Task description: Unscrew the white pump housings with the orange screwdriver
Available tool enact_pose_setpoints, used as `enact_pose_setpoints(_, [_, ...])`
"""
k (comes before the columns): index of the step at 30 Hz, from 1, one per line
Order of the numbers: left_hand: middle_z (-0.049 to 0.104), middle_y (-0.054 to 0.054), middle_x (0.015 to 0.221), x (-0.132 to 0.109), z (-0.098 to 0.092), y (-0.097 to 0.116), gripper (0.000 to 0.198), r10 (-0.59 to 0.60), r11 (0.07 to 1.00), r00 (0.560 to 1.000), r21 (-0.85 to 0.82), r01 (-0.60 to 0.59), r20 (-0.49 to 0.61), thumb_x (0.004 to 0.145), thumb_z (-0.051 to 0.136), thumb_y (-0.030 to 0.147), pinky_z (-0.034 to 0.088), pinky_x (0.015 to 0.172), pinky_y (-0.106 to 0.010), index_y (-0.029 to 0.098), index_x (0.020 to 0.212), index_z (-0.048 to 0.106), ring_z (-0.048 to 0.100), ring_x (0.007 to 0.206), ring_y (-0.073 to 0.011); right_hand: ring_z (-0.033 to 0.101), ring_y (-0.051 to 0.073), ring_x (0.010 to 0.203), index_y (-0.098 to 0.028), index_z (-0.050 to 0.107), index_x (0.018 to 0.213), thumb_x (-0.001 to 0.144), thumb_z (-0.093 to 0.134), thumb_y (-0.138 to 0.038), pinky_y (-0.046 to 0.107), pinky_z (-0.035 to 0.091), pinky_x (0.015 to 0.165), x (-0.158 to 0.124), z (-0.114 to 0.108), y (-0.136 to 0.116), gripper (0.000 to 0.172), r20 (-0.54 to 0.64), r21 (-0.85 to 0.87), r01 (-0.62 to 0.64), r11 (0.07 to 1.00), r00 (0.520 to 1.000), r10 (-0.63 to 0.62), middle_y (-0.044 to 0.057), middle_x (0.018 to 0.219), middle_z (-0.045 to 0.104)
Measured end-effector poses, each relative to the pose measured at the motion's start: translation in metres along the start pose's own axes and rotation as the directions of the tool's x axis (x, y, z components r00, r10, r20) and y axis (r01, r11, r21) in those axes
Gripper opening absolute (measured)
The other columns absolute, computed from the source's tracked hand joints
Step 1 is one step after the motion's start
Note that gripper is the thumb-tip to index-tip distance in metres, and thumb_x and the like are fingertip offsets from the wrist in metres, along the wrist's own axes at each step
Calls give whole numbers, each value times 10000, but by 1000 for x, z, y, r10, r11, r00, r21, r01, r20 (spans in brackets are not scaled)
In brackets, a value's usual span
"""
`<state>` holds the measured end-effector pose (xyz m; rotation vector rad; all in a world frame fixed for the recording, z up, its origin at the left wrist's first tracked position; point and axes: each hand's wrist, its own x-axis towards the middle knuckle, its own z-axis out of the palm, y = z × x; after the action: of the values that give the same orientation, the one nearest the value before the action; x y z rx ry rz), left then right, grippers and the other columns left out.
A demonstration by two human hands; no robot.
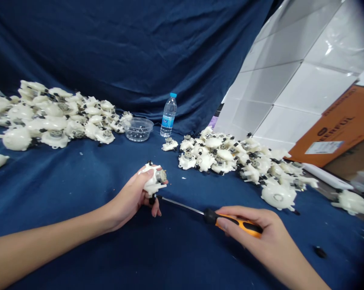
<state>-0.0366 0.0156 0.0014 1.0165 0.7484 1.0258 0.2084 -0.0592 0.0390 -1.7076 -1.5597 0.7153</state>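
My left hand [133,197] is closed around a white plastic housing [151,181] that has a round metal motor on its right side and small black pieces at its top and bottom. In my right hand [257,229] is a screwdriver [210,216] with an orange and black handle, gripped with the thumb and fingers along it. The thin steel shaft points left, and its tip meets or nearly meets the black piece at the bottom of the housing. Whether a screw sits at the tip is too small to tell.
Similar white housings lie in a large heap [48,117] at left and another heap [224,153] at right. Between them stand a clear plastic bowl [138,129] with small bits inside and a water bottle [169,114]. A small black piece [320,252] lies at right, near an orange carton [335,125].
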Motion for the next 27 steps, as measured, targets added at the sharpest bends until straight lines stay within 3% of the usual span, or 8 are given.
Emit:
enact_pose_setpoints(5, [672, -51, 950, -1, -3, -4, 377, 42, 998, 999, 45, -43, 27, 912, 455, 470, 537, 601, -395, 238, 1208, 436, 575, 415, -134, 599, 180, 576, -230, 779, 746, 663, 743, -482, 275, 479, 556, 1, 0, 1, 269, 36, 21, -13, 1000, 999, 12, 37, 638, 708])
enact_pose_setpoints(9, [674, -32, 797, -4, -5, -5, 403, 49, 989, 998, 135, -55, 46, 915, 454, 469, 498, 677, -395, 246, 1250, 432, 662, 529, -212, 476, 114, 454, -189, 762, 787, 719, 706, -497, 225, 341, 408, 4, -1, 3, 320, 182, 90, -93, 992, 980, 76, 27, 540, 632])
enact_pose_setpoints(12, [654, -9, 722, -4, -5, -4, 393, 64, 983, 997, 172, -69, 34, 918, 449, 465, 481, 708, -373, 249, 1246, 432, 690, 608, -234, 393, 59, 402, -153, 743, 845, 744, 693, -520, 192, 263, 387, 4, -2, 4, 384, 259, 137, -186, 973, 955, 146, 17, 538, 614])
enact_pose_setpoints(20, [642, -55, 967, -1, -3, -4, 260, 142, 985, 989, 92, -145, 34, 909, 509, 372, 497, 890, -415, 210, 1111, 497, 657, 960, -259, 378, 20, 371, -161, 640, 1033, 719, 724, -551, 140, 208, 345, -2, -3, 7, 507, 389, 274, -360, 892, 890, 239, 4, 647, 651])
enact_pose_setpoints(24, [653, -79, 1015, -1, -1, -3, 256, 129, 991, 991, 39, -130, 24, 889, 543, 365, 512, 887, -427, 196, 1080, 526, 654, 950, -258, 370, 11, 366, -164, 637, 1051, 718, 728, -544, 133, 211, 344, -4, -1, 4, 513, 420, 277, -382, 882, 873, 247, 2, 654, 647])
enact_pose_setpoints(27, [663, -89, 1029, -2, 1, 0, 270, 90, 996, 995, 21, -89, -31, 871, 570, 389, 520, 868, -404, 187, 1049, 557, 661, 927, -252, 371, 14, 365, -169, 654, 1039, 723, 724, -531, 133, 198, 346, -5, 6, 2, 485, 372, 254, -354, 900, 895, 247, 0, 638, 640])
